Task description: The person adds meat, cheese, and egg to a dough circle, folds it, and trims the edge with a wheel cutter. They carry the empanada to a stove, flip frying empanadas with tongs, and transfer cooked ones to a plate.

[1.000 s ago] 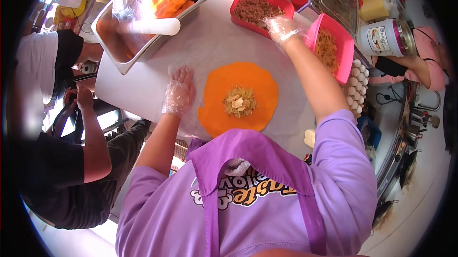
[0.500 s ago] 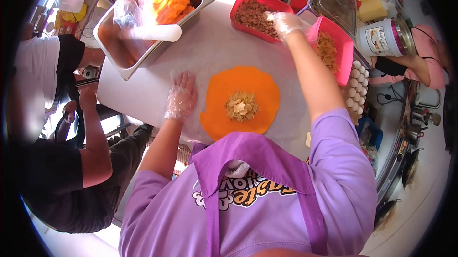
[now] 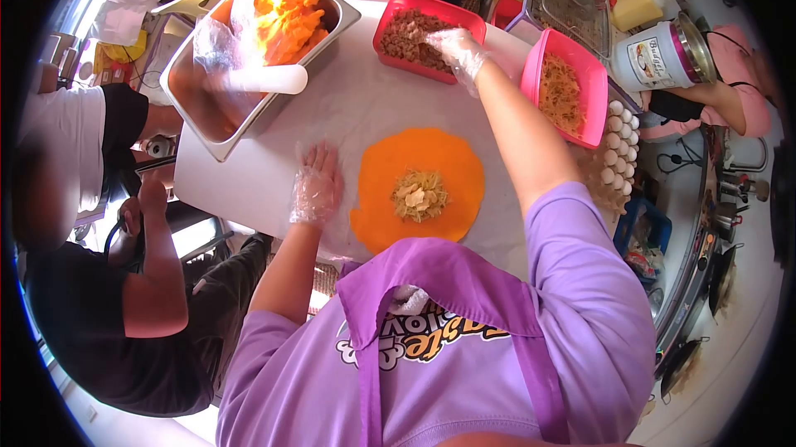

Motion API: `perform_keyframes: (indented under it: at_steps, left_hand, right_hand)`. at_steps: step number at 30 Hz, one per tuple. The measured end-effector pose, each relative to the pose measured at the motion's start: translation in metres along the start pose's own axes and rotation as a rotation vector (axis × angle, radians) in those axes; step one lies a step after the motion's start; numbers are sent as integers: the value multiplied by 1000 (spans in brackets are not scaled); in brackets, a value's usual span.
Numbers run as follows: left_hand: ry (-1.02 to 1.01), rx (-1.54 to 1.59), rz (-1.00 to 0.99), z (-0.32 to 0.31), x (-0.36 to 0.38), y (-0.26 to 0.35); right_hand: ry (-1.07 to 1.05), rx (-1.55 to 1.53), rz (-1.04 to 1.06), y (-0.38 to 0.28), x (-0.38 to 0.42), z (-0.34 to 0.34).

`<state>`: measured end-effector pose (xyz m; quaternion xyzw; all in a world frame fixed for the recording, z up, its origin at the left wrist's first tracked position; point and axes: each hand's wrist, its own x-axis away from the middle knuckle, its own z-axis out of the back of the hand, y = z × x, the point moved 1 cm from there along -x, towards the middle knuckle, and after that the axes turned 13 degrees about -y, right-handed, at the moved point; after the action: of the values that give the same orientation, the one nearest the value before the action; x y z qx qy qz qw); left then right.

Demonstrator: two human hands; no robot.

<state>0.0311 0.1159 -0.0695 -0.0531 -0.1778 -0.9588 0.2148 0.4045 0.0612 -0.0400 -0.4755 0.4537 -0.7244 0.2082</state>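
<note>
My left hand [image 3: 317, 186], in a clear plastic glove, lies flat with its fingers stretched out on the table covering, left of a flat round orange dough sheet [image 3: 377, 169]. A small heap of pale shredded filling [image 3: 431, 208] with light flakes on top sits in the middle of the dough. My right hand [image 3: 458, 53], also gloved, reaches into a red tub [image 3: 414, 67] of brown ground meat [image 3: 408, 32]. Its fingers are curled at the meat, and their tips are partly hidden.
A steel pan [image 3: 249, 136] with orange dough [image 3: 290, 24] and a white-handled tool [image 3: 269, 80] stands back left. Right are a pink tub [image 3: 593, 74] of shredded filling and a tray of eggs [image 3: 618, 148]. Other people stand left, at the back and right.
My right hand has moved a little deeper into the meat tub. The whole view has shifted slightly. My left hand stays flat beside the dough.
</note>
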Motion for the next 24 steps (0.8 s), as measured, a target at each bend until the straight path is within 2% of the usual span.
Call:
perform_keyframes:
  at_steps: [5, 7, 9, 12, 14, 17, 19, 21, 24]
  left_hand:
    - [-18, -83, 10, -5, -1, -1]
    - [-20, -95, 14, -8, -1, -2]
    - [-26, -106, 18, -8, -1, -1]
    - [-32, -94, 5, -6, -1, -2]
    - [-9, -20, 21, -11, -2, -5]
    - [0, -16, -4, -9, -3, -6]
    - [21, -18, -9, -11, -2, -5]
    - [49, -24, -17, -9, 0, -5]
    - [41, -48, -33, -7, 1, -4]
  right_hand:
    - [-64, 5, 71, 0, -2, 14]
    - [-60, 27, 193, 1, -2, 16]
    - [-37, 103, 106, 0, 4, 25]
    - [-72, 42, 197, -6, 30, 28]
    - [-106, 34, 178, -6, 55, 26]
    - [-174, 102, 140, 17, 100, 15]
    - [-239, -6, 122, 36, 136, 1]
    - [-406, -47, 241, 74, 160, -10]
    - [-499, -143, 163, 105, 204, -34]
